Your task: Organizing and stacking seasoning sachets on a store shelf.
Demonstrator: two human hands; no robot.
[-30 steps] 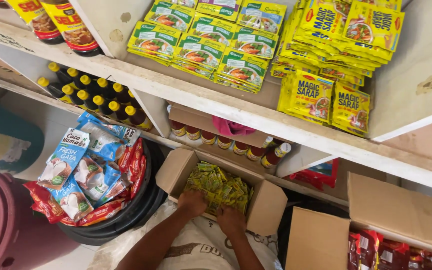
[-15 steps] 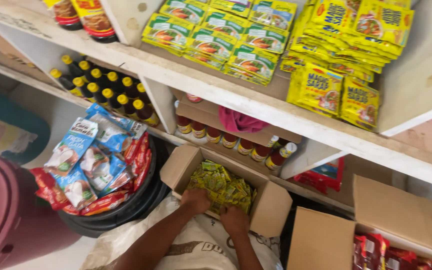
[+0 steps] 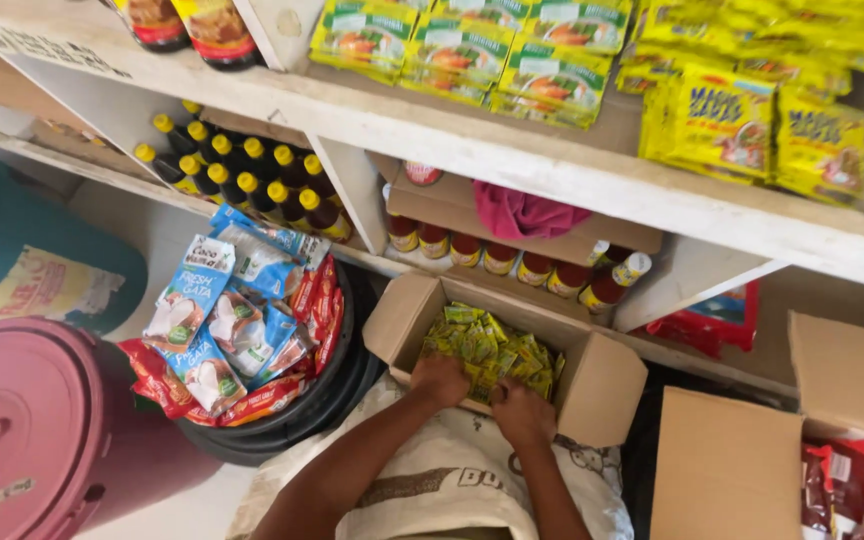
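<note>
An open cardboard box point(image 3: 607, 385) sits below the shelves, filled with several small yellow-green sachets point(image 3: 497, 350). My left hand point(image 3: 440, 379) reaches into the box at its near left side, fingers curled down among the sachets. My right hand point(image 3: 522, 412) is beside it at the near edge, also curled into the sachets. What either hand grips is hidden under the fingers. Both forearms cross a white printed sack point(image 3: 452, 480) in front of the box.
A black tub point(image 3: 302, 410) holds blue and red packets at the left, next to a pink lidded bucket point(image 3: 32, 430). White shelves point(image 3: 512, 160) above carry yellow-capped bottles, jars and hanging yellow packets. Another open box point(image 3: 742, 470) with red packets stands at the right.
The view has shifted closer and slightly left. Both hands stay in the box, moving a little deeper among the sachets.
</note>
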